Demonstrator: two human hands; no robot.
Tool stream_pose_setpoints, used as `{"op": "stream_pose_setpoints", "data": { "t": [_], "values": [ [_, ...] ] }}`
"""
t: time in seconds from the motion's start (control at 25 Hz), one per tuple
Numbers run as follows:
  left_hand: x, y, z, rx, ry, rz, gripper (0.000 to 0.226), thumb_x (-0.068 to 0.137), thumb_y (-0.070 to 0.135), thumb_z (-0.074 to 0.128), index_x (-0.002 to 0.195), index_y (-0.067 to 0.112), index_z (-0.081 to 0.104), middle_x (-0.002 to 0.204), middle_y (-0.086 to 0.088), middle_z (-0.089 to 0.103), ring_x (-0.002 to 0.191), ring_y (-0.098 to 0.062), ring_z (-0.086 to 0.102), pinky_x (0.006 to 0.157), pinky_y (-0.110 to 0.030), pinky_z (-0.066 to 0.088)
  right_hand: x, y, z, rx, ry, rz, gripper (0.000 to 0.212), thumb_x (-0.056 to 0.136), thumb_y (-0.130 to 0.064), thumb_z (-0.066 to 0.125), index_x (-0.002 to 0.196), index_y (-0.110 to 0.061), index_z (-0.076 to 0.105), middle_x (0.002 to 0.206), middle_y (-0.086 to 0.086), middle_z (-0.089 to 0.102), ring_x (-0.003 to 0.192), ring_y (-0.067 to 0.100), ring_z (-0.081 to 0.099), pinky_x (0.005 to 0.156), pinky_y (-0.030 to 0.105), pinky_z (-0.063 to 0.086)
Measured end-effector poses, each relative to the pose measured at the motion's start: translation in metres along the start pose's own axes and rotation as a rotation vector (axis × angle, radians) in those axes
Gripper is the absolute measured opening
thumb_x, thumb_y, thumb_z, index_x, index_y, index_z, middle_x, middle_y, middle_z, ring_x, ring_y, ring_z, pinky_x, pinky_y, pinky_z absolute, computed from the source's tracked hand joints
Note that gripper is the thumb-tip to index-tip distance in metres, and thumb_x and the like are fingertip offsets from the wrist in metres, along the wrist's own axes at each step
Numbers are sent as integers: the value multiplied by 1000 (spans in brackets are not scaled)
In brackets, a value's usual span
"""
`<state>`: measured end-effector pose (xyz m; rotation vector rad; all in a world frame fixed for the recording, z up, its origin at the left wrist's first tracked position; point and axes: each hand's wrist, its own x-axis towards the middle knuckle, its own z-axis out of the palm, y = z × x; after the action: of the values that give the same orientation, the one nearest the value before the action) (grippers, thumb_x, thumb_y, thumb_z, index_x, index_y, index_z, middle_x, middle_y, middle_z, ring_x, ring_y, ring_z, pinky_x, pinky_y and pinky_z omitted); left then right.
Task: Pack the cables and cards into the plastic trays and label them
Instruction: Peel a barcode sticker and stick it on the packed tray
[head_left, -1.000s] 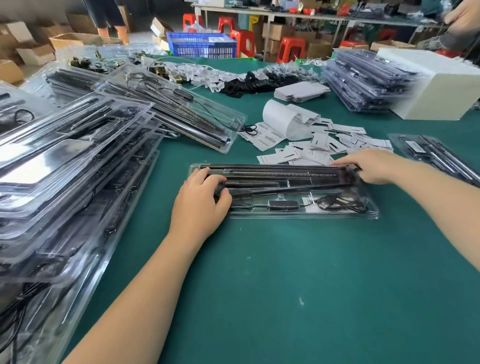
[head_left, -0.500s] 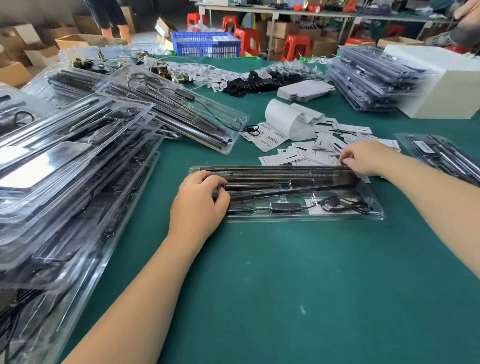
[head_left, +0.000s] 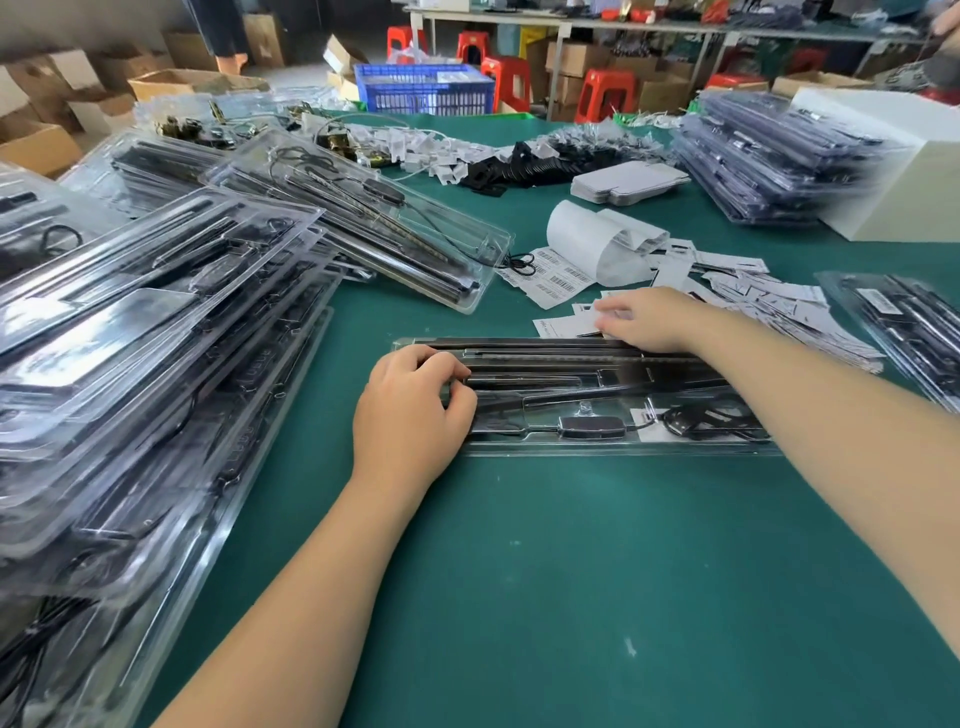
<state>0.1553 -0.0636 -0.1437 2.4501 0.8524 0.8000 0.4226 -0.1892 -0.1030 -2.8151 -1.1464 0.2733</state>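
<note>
A clear plastic tray (head_left: 597, 447) lies flat on the green table (head_left: 571, 597), mid-scene, loaded with black strips (head_left: 561, 358), a cable with inline box (head_left: 592, 427) and a coiled plug end (head_left: 701, 421) over a white card. Its left end is covered by the left hand (head_left: 410, 410), fingers curled down onto the tray edge; whether anything is gripped cannot be told. The right hand (head_left: 644, 319) sits just past the tray's far edge on the loose paper cards (head_left: 566, 325), fingers bent, thumb and fingertips on a white card; a firm pinch is not clearly shown. The right forearm crosses over the tray's right end and hides it.

Around it: a tall stack of packed trays (head_left: 145, 374) at left, one tilted tray (head_left: 374, 223) leaning on it at far left, a barcode label roll (head_left: 587, 244) beyond the cards, another tray stack (head_left: 769, 156) and a white box (head_left: 893, 176) at far right, one packed tray (head_left: 904, 322) at the right edge, and a blue crate (head_left: 423, 88) off the table's far side.

Compared with half a second ago, the right hand is moved left along the card pile, off the tray's right end; the left hand and tray are unchanged.
</note>
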Motion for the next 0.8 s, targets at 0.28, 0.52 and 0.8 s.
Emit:
{"op": "stream_pose_setpoints", "data": {
  "t": [0.28,0.52,0.8],
  "values": [
    [1,0,2,27,38,7,13,82,21,58,88,22,69,102,8,63,102,-18,50,72,-28,42,32,-29,-10,437,154,144,51,92,-29,54,141,-30,45,145,12,40,128,35,42,104,39,36],
    [2,-1,1,25,34,19,14,82,21,58,89,23,70,102,9,63,102,-19,51,73,-28,41,43,-43,-29,1156,360,114,33,93,-4,54,125,-4,59,131,-1,47,109,17,45,91,27,43],
    [-1,1,-2,-14,44,46,25,87,24,57,109,24,68,117,5,62,106,-20,56,82,-32,46,-72,-74,-31,605,915,-438,10,86,-7,67,93,-9,74,95,1,72,92,10,66,78,7,47]
  ]
}}
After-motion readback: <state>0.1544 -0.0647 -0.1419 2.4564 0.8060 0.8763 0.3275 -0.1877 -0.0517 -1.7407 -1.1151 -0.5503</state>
